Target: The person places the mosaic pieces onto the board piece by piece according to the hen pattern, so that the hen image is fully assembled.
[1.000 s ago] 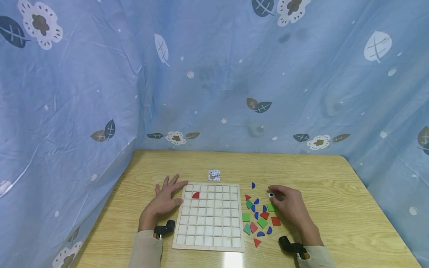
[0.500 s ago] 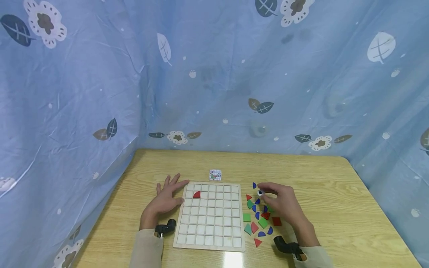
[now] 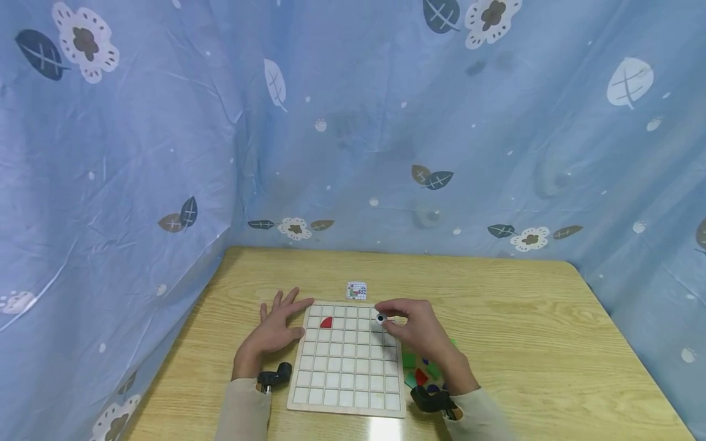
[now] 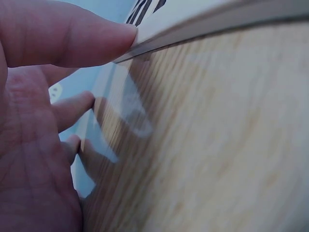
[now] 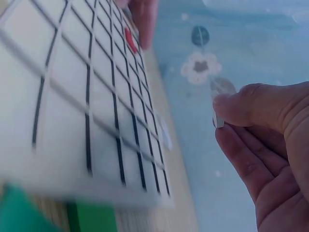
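Right grip [image 3: 416, 326] pinches disc [image 3: 380, 318] at rim, best spot since likely light, stiff; left grip [image 3: 274, 334], splayed, holding nothing, touches board [image 3: 334, 364].

Glossy wood-grain tabletop [image 3: 529, 318], creased matt cloth [image 3: 331, 153] behind.
At the bottom centre the tabletop throws back a white glare; just above, the grid board [image 3: 346, 412] looks like pale, smooth, matt wood. Its red piece [image 3: 326, 322] looks smooth; the white piece [image 5: 219, 118] is smooth-edged. The card [image 3: 356, 290] looks like printed paper. At lower left, the sleeve [image 3: 242, 407] is matt cloth, the wrist camera [image 3: 274, 375] smooth black plastic.
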Motion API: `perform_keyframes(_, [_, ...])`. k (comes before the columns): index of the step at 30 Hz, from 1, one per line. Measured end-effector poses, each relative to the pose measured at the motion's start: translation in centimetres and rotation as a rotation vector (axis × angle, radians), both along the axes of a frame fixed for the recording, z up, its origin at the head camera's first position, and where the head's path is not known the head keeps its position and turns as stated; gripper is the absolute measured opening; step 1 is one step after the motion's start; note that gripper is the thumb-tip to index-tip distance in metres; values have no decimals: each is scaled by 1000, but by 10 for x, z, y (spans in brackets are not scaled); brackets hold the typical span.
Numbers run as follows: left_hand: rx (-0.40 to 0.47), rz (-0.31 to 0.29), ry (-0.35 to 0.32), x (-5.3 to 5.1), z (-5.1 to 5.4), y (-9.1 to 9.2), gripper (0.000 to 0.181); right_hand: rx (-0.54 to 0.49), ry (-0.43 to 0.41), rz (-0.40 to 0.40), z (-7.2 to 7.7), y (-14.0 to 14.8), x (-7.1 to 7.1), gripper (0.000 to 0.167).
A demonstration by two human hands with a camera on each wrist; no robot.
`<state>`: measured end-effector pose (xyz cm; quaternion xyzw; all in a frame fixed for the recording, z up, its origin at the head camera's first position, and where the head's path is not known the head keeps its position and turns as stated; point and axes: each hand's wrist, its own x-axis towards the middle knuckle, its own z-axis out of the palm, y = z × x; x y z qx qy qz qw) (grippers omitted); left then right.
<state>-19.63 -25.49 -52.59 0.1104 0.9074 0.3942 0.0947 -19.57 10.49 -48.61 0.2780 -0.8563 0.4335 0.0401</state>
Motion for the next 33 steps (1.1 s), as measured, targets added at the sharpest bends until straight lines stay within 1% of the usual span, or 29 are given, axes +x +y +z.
perform_keyframes(5, [3,4,5,0,0,1,70,-5,2,39,-5,-25,-3,30])
perform_keyframes(12, [-11,17,7,-1,1,2,69,-17,-60,128,-12,-57,-7,32])
perform_keyframes(17, [-29,33,5,0,-1,2,69,0,-78,181,-18,-76,-10,31])
perform_keyframes(22, [-25,28,5,0,-2,2,69,19,-69,222,-25,-91,-13,29])
perform_keyframes(27, [-21,19,4,0,-2,1,69,60,-48,235,-30,-102,-14,25])
perform_keyframes(33, [-19,8,7,0,-2,0,69,119,25,235,-33,-111,-14,26])
